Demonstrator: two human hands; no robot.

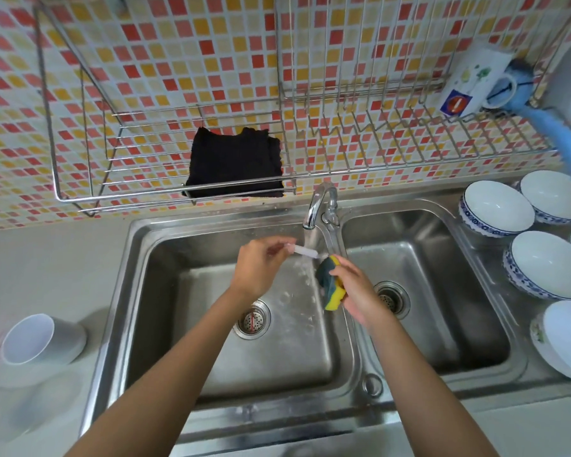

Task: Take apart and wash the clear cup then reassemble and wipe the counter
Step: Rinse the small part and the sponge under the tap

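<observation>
Before you lies a steel double sink (165, 324), its left basin wet under the running tap (317, 206). Near the divider your right hand (356, 295) squeezes a yellow-and-green sponge (332, 285), fingers curled round it. Your left hand (261, 268) pinches one end of the smallest thing here: a slim, clear straw-like tube (305, 250), almost colourless, lying nearly level with its far end in the water stream, just beside the sponge. Whether they touch, you cannot tell.
</observation>
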